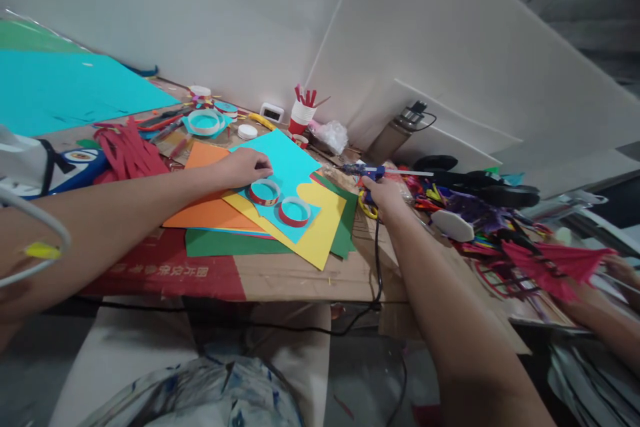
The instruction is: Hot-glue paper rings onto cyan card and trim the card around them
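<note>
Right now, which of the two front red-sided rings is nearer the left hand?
The left ring, just below the left hand in the picture; the right ring lies farther from it.

Dim, greyish light — faint shadows on the wall, blur toward the right edge

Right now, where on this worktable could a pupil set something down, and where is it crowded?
Bare cardboard shows along the near edge, bordered by green paper behind and the black cable at right. Crowded: beyond the right hand, among piled craft supplies, and around the cup stack.
</note>
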`<state>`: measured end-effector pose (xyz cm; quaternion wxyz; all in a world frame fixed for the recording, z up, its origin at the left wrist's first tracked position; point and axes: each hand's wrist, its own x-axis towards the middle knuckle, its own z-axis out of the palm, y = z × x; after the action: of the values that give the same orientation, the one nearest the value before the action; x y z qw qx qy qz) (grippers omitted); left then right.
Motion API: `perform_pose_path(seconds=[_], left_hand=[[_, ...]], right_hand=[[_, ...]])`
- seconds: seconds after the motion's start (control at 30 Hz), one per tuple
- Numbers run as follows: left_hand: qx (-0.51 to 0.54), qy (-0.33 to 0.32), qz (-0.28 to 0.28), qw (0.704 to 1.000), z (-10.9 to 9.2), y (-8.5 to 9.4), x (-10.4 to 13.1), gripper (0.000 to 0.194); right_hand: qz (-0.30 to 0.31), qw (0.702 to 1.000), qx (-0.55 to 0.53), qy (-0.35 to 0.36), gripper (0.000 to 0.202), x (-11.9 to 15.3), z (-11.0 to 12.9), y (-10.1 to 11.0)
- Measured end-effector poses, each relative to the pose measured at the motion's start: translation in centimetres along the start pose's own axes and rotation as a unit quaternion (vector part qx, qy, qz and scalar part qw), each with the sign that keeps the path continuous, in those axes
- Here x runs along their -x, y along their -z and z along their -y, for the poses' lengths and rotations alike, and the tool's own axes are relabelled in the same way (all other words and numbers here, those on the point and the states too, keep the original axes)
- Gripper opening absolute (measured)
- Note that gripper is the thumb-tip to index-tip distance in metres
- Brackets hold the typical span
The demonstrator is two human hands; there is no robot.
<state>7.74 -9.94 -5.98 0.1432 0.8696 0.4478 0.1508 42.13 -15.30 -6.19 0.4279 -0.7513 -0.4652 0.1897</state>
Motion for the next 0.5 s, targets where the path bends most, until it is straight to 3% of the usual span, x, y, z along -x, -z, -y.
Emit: perform_pose_path(seconds=[0.23,0.37,0.5], left_hand=[[0.016,-0.004,-0.013,1.000,0.1,-0.2,0.1,0.031],[0.003,0.022,-0.047,0.999,-0.3,0.6,0.3,0.030],[-0.033,0.071,-0.100,0.992,0.5,1.5,0.1,0.034]], right_hand=[[-0.016,0.981,0.179,-0.071,0.012,-1.9,0.4,0.1],[-0.018,0.961,0.272,-0.056,0.016,-2.2,0.8,0.4],[0.003,0.955,0.296,-0.021,0.021,-2.0,0.5,0.6]])
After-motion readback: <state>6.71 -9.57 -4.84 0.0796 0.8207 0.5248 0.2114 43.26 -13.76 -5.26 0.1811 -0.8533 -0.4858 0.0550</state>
